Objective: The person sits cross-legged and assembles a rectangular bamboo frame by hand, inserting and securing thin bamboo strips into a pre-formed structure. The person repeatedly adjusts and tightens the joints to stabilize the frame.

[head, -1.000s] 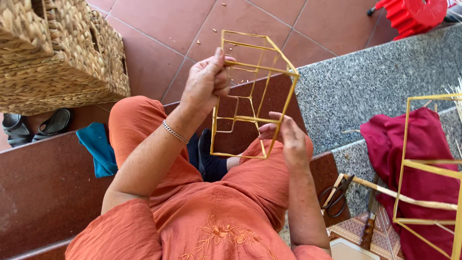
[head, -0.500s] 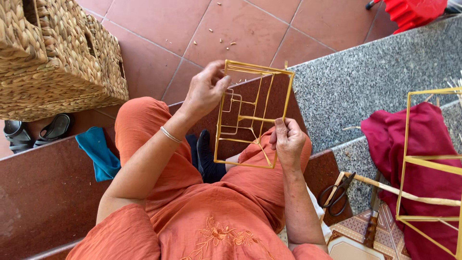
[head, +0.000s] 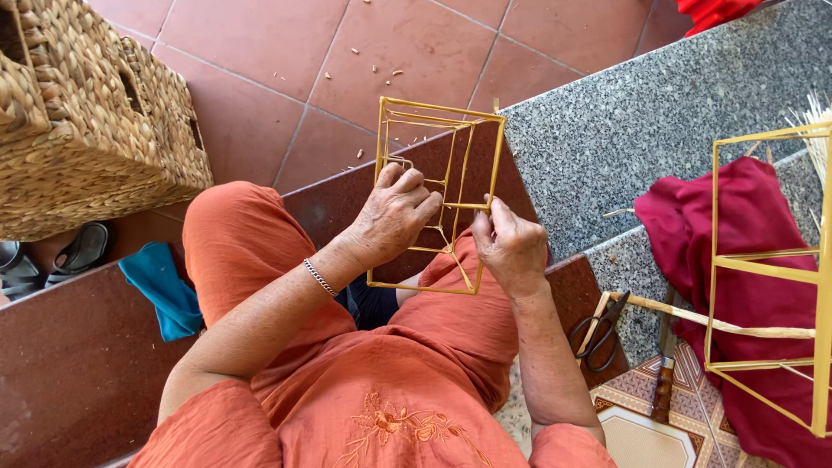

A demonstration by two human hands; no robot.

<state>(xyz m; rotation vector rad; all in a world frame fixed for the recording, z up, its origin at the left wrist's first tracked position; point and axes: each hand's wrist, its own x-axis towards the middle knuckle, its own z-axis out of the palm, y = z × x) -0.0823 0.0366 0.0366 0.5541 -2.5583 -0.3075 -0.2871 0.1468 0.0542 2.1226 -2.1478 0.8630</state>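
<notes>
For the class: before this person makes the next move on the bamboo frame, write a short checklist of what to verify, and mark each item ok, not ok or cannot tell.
1. Left hand grips the bamboo frame: ok.
2. Right hand pinches a frame strip: ok.
3. Frame rests over the lap, clear of the granite step: ok.
4. Scissors within reach beside the right arm: ok.
5. Joints tight: cannot tell.
6. Second frame on the red cloth, out of the way: ok.

A bamboo frame (head: 438,195) is held above the lap, between left hand (head: 394,217) and right hand (head: 510,247). A woven basket (head: 87,113) is placed far left. Scissors (head: 598,329) are laid right, near a second frame (head: 767,269) set on cloth (head: 737,225).
</notes>
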